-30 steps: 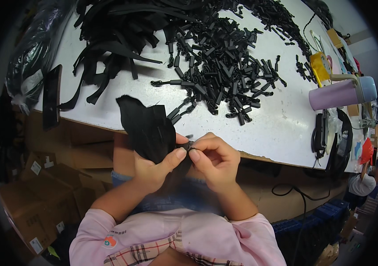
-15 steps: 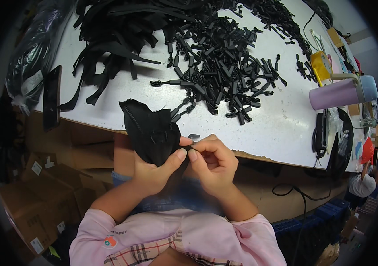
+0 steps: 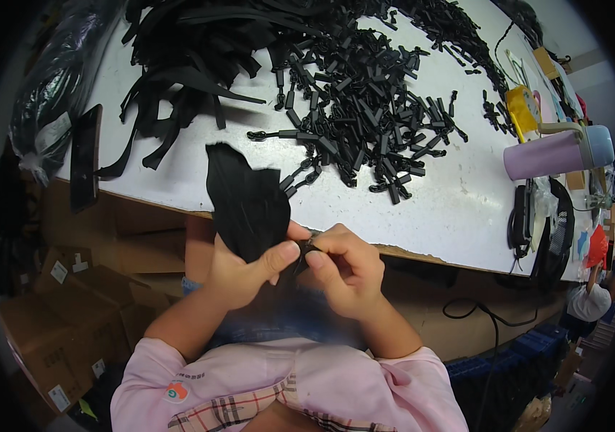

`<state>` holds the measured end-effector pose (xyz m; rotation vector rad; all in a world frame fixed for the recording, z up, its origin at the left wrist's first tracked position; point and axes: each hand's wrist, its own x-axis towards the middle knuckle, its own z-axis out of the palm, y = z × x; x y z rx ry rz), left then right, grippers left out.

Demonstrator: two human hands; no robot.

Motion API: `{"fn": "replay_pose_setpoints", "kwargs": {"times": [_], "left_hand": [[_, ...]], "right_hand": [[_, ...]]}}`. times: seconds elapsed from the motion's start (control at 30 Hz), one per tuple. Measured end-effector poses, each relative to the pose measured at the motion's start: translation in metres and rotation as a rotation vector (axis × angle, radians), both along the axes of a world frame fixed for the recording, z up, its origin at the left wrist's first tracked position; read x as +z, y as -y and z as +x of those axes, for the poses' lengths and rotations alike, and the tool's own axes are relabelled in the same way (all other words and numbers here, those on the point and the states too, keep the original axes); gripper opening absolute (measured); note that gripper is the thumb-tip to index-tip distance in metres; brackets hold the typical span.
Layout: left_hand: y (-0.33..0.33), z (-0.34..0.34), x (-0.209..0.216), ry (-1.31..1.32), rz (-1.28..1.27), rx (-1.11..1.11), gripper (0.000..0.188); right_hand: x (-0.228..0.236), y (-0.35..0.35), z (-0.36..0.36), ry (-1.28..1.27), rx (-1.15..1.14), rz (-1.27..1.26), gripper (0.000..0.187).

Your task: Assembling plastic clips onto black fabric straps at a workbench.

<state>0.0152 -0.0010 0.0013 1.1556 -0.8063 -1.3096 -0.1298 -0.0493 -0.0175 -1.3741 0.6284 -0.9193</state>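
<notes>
My left hand [image 3: 251,270] is closed round a black zipper strip [image 3: 250,205], a soft folded piece that fans up above the fist over the table edge. Close beside it, my right hand [image 3: 347,268] pinches with thumb and forefinger. Between the two thumb tips shows a small dark piece [image 3: 309,247] at the strip's end; its exact shape is too small to tell. Beyond the hands, a big heap of black zipper pulls [image 3: 365,108] covers the middle of the white table [image 3: 458,209]. Several loose pulls lie toward the strip.
Long black strips [image 3: 177,79] are piled at the far left, near a dark phone-like slab [image 3: 85,158] and a plastic-wrapped bundle [image 3: 55,93]. At the right stand a lilac bottle [image 3: 545,155] and yellow tape roll [image 3: 522,108]. Cardboard boxes [image 3: 69,324] sit lower left; another person [image 3: 590,301] is far right.
The strip has turned in my left hand, so its zipper teeth no longer show and a plain face does. My right hand has shifted slightly, still pinching at the strip's end.
</notes>
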Motion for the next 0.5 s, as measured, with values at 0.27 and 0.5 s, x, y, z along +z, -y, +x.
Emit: {"fn": "replay_pose_setpoints", "kwargs": {"times": [0.27, 0.5], "left_hand": [[0.000, -0.004, -0.007, -0.002, -0.127, 0.054, 0.013], [0.007, 0.004, -0.002, 0.069, 0.031, 0.093, 0.014]], "right_hand": [[0.013, 0.013, 0.005, -0.032, 0.158, 0.150, 0.010], [0.009, 0.006, 0.009, -0.271, 0.010, -0.545, 0.032]]}}
